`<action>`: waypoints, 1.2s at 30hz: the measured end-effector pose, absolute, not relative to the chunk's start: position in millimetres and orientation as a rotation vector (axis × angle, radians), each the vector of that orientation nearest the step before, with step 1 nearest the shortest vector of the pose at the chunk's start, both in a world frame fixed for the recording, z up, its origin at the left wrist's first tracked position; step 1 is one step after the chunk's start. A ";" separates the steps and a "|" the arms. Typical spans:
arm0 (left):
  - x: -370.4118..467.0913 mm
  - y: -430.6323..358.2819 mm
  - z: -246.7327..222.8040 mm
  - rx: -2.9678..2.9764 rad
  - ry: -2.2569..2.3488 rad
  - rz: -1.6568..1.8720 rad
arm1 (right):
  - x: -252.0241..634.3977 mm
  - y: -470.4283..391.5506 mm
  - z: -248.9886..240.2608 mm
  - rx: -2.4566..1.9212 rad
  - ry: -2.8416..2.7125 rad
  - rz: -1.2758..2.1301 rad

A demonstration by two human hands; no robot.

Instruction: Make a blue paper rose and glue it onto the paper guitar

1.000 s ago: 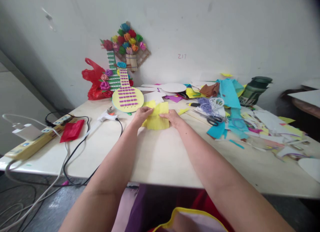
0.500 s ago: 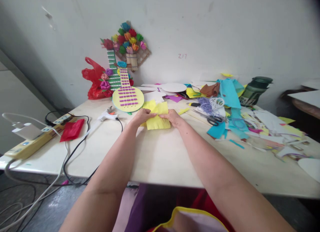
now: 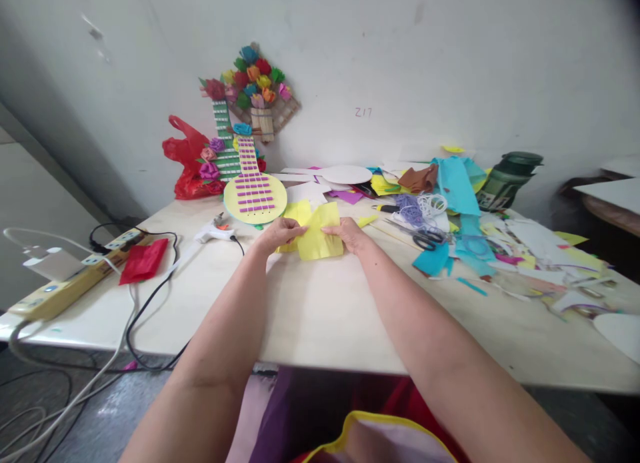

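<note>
Yellow paper [image 3: 321, 240] is stretched between my two hands above the white table [image 3: 320, 323]. My left hand [image 3: 283, 232] pinches its left part between thumb and fingers. On the other side, my right hand [image 3: 349, 234] pinches the right edge. The paper looks creased down the middle, with a second yellow piece or flap [image 3: 299, 212] behind it on the left. Just beyond my left hand leans a yellow, guitar-shaped craft [image 3: 256, 198] with purple strips.
A glue gun [image 3: 215, 232], red paper [image 3: 143, 260] and a power strip [image 3: 75, 283] lie left. Scissors [image 3: 425, 238], blue paper [image 3: 433, 258], string [image 3: 411, 210], many scraps and a green bottle [image 3: 511, 180] are right. Paper flowers [image 3: 257, 76] stand at the wall.
My hands have moved slightly apart. The yellow paper's left part has shifted left, and its front panel now looks turned and more separate from the piece behind.
</note>
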State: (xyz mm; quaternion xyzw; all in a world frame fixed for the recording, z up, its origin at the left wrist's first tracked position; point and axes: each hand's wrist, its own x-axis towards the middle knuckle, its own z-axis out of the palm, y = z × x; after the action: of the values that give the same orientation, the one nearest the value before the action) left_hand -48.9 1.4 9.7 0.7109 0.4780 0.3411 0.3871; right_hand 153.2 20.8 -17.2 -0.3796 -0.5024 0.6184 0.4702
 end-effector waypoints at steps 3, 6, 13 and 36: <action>-48.6 2.1 9.2 1.793 1.243 0.869 | 153.4 20.2 -16.6 -0.919 -1.230 1.526; -48.8 1.7 9.6 1.823 1.316 0.843 | 152.8 18.9 -15.4 -0.905 -1.209 1.543; -48.3 0.4 11.3 1.838 1.381 0.871 | 153.6 16.5 -13.4 -0.904 -1.199 1.610; -40.9 8.5 1.6 1.534 1.020 1.109 | 146.5 3.2 -3.8 -0.915 -1.329 1.764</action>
State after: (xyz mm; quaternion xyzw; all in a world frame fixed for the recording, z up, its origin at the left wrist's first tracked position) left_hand -40.9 8.5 1.6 0.6274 0.4173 0.4536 0.4758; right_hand 146.5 3.2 -3.8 -0.3561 -0.5172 0.6865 0.3665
